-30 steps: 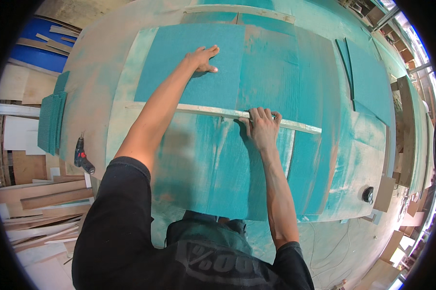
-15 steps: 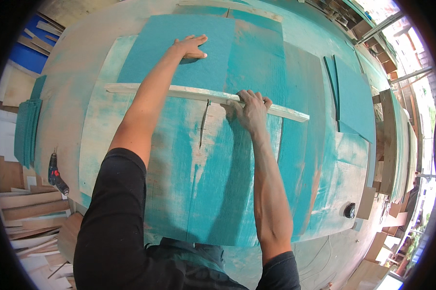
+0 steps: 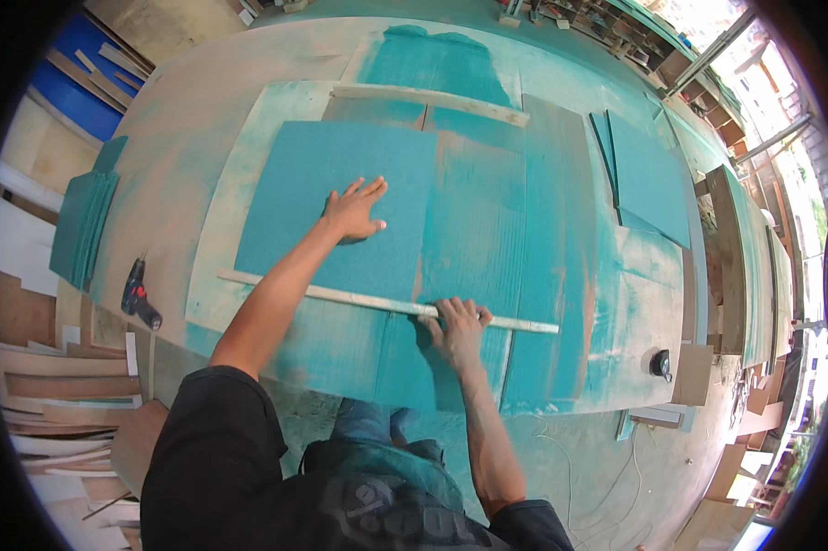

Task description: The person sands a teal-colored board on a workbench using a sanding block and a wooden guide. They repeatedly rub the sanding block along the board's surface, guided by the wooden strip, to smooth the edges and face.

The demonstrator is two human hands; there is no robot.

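My left hand (image 3: 354, 211) lies on a square teal panel (image 3: 285, 202), fingers spread, holding nothing. My right hand (image 3: 460, 329) has its fingers bent over a long, thin wooden strip (image 3: 368, 301) and grips it right of its middle. The strip runs crosswise along the panel's near edge, seemingly touching it. My left forearm crosses over the strip and hides part of it. Both pieces rest on a broad worktable (image 3: 561, 220) dusted with teal powder.
Another wooden strip (image 3: 432, 103) lies across the table's far part. Teal panels (image 3: 651, 179) rest at the right, and a stack of teal pieces (image 3: 83, 225) at the left. A cordless drill (image 3: 138, 296) lies near the left edge, a small black tool (image 3: 660, 364) near the right.
Both hands have come nearer to me, bringing the panel and strip along. The gap to the far strip has widened, and a dark slot in the tabletop is now covered. My view has shifted too.
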